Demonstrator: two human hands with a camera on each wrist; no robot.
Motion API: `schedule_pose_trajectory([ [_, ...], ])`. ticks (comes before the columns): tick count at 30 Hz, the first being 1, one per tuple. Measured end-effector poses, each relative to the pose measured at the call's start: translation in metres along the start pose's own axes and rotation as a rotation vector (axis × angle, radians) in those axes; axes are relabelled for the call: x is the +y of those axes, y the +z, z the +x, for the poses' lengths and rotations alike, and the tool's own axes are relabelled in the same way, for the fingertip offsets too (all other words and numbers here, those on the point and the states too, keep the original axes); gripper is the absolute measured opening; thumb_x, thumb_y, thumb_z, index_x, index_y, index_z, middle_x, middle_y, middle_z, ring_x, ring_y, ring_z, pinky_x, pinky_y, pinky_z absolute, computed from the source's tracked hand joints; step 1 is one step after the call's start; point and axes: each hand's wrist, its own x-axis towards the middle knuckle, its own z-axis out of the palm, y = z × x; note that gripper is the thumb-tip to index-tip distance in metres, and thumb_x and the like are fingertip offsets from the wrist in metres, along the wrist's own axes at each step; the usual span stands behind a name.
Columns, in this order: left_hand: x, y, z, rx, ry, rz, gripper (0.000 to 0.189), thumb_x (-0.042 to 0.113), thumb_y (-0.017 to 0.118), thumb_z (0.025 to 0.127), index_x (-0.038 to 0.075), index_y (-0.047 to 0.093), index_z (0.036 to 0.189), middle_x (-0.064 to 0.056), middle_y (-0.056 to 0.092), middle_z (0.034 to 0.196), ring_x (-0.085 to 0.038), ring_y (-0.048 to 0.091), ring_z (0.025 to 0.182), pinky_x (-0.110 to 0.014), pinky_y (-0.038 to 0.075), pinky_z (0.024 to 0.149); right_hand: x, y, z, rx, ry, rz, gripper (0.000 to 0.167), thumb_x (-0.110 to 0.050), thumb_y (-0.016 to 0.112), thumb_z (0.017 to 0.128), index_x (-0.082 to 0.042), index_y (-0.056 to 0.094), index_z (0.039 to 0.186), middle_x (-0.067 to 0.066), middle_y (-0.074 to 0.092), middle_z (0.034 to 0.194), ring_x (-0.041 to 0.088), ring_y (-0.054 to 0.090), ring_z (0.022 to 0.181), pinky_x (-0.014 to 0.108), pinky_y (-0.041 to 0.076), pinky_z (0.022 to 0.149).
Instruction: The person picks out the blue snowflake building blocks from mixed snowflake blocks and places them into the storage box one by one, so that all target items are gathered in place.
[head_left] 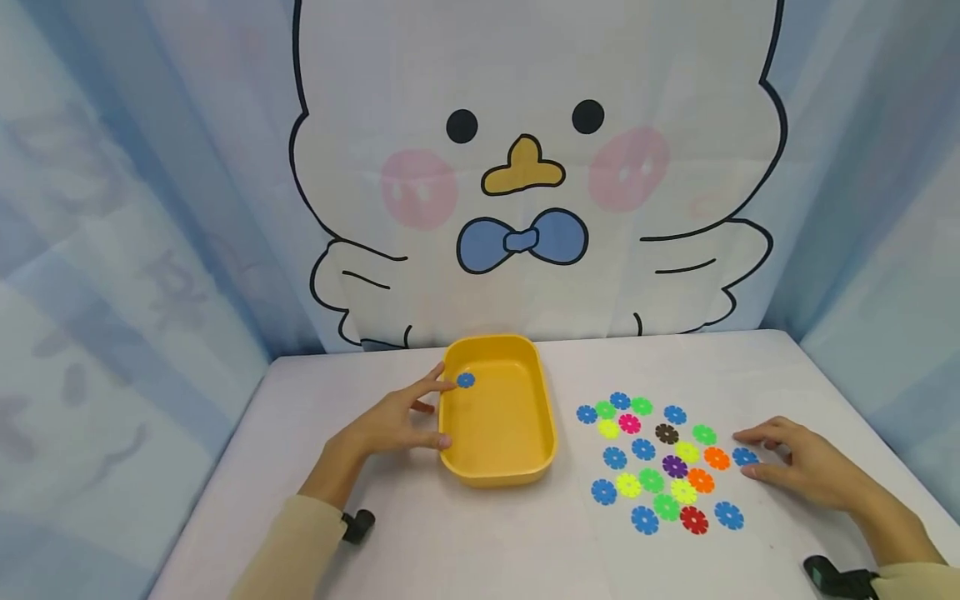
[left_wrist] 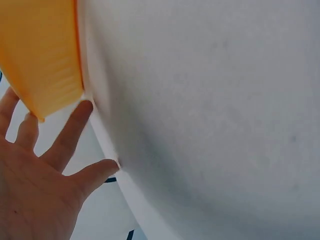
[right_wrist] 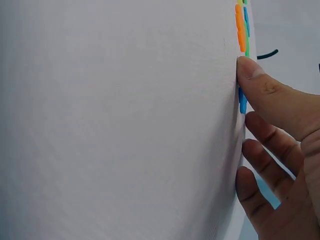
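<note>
My left hand [head_left: 396, 419] is at the left side of the yellow tray [head_left: 498, 481], fingers spread, with the thumb and a fingertip at the rim. Seen from the left wrist, its fingers [left_wrist: 67, 135] spread by the tray wall [left_wrist: 42, 55]. One blue notched disc [head_left: 466, 380] lies inside the tray near the upper left. Over at the right, my right hand [head_left: 813, 467] has its thumb and forefinger on either side of a blue notched disc [head_left: 745, 457] on the table. From the right wrist, part of that disc [right_wrist: 243, 101] shows between thumb and forefinger.
Several flat notched discs in blue, green, yellow, orange and other colours lie between tray and right hand, among them a red disc [head_left: 693, 520] and a purple disc [head_left: 674, 466]. A cloth with a cartoon bird [head_left: 522, 242] hangs behind the white table [head_left: 480, 550].
</note>
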Motion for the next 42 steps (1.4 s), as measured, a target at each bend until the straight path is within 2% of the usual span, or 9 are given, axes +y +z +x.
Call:
schedule_pose_trajectory([
  [4, -0.002, -0.003, -0.003, -0.009, 0.002, 0.007, 0.094, 0.048, 0.093, 0.072, 0.036, 0.047, 0.153, 0.02, 0.011, 0.171, -0.034, 0.055, 0.138, -0.058, 0.044, 0.112, -0.002, 0.004, 0.001, 0.015, -0.031, 0.008, 0.037, -0.032, 0.086, 0.083, -0.016, 0.075, 0.114, 0.001, 0.066, 0.112, 0.003, 0.052, 0.095, 0.026, 0.053, 0.078],
  [8, -0.004, -0.002, -0.002, -0.036, 0.0, 0.001, 0.097, 0.049, 0.094, 0.069, 0.037, 0.046, 0.153, 0.021, 0.007, 0.171, -0.035, 0.053, 0.139, -0.058, 0.04, 0.115, -0.002, 0.004, 0.002, -0.004, -0.009, 0.012, 0.034, -0.032, 0.086, 0.083, -0.015, 0.075, 0.11, 0.002, 0.067, 0.112, 0.014, 0.056, 0.098, 0.024, 0.053, 0.078],
  [11, -0.004, -0.001, 0.001, -0.029, -0.005, 0.007, 0.097, 0.049, 0.095, 0.069, 0.038, 0.047, 0.152, 0.023, 0.007, 0.17, -0.035, 0.054, 0.139, -0.058, 0.04, 0.116, -0.001, 0.003, 0.002, -0.02, 0.027, 0.021, 0.035, -0.031, 0.086, 0.083, -0.012, 0.072, 0.108, 0.005, 0.066, 0.111, 0.021, 0.056, 0.099, 0.021, 0.052, 0.077],
  [17, -0.005, 0.001, 0.003, -0.014, -0.005, 0.013, 0.095, 0.048, 0.094, 0.069, 0.037, 0.048, 0.151, 0.025, 0.007, 0.17, -0.035, 0.054, 0.138, -0.057, 0.04, 0.116, -0.003, 0.002, 0.001, -0.029, 0.061, 0.045, 0.038, -0.028, 0.085, 0.085, -0.01, 0.061, 0.109, 0.0, 0.06, 0.095, 0.006, 0.048, 0.081, 0.02, 0.046, 0.067],
  [20, -0.006, 0.001, 0.002, -0.023, -0.01, 0.011, 0.095, 0.048, 0.094, 0.07, 0.036, 0.048, 0.151, 0.025, 0.006, 0.17, -0.035, 0.053, 0.139, -0.057, 0.04, 0.116, -0.006, 0.003, -0.002, -0.057, 0.079, 0.059, 0.043, -0.03, 0.083, 0.088, -0.009, 0.062, 0.119, 0.0, 0.055, 0.09, 0.005, 0.044, 0.075, 0.021, 0.042, 0.062],
  [24, -0.006, 0.001, 0.002, -0.024, -0.008, 0.011, 0.095, 0.048, 0.094, 0.07, 0.035, 0.048, 0.151, 0.024, 0.006, 0.17, -0.036, 0.053, 0.139, -0.058, 0.04, 0.115, -0.007, 0.003, -0.006, -0.077, 0.1, 0.057, 0.053, -0.033, 0.082, 0.088, -0.009, 0.062, 0.132, 0.002, 0.058, 0.094, 0.006, 0.043, 0.075, 0.021, 0.041, 0.062],
  [32, -0.004, 0.0, 0.003, -0.019, -0.02, 0.007, 0.095, 0.049, 0.094, 0.069, 0.037, 0.048, 0.15, 0.025, 0.006, 0.17, -0.035, 0.053, 0.139, -0.06, 0.04, 0.115, -0.007, -0.002, -0.01, -0.107, 0.096, 0.057, 0.039, -0.026, 0.081, 0.089, -0.007, 0.072, 0.122, 0.0, 0.064, 0.098, 0.005, 0.045, 0.073, 0.02, 0.043, 0.061],
  [38, -0.004, 0.0, 0.001, -0.03, -0.016, -0.007, 0.095, 0.048, 0.094, 0.069, 0.037, 0.047, 0.151, 0.025, 0.005, 0.17, -0.035, 0.053, 0.14, -0.059, 0.039, 0.116, -0.015, -0.003, -0.008, -0.06, 0.09, 0.005, 0.038, -0.03, 0.082, 0.088, -0.007, 0.072, 0.117, -0.004, 0.063, 0.09, 0.003, 0.046, 0.074, 0.019, 0.048, 0.063],
  [42, -0.003, 0.001, 0.001, -0.031, -0.019, -0.006, 0.094, 0.05, 0.094, 0.069, 0.037, 0.048, 0.15, 0.024, 0.006, 0.17, -0.036, 0.052, 0.14, -0.059, 0.04, 0.115, -0.02, -0.007, -0.006, -0.018, 0.051, 0.025, 0.038, -0.028, 0.083, 0.087, -0.007, 0.072, 0.117, -0.001, 0.067, 0.098, 0.002, 0.049, 0.077, 0.019, 0.05, 0.064],
])
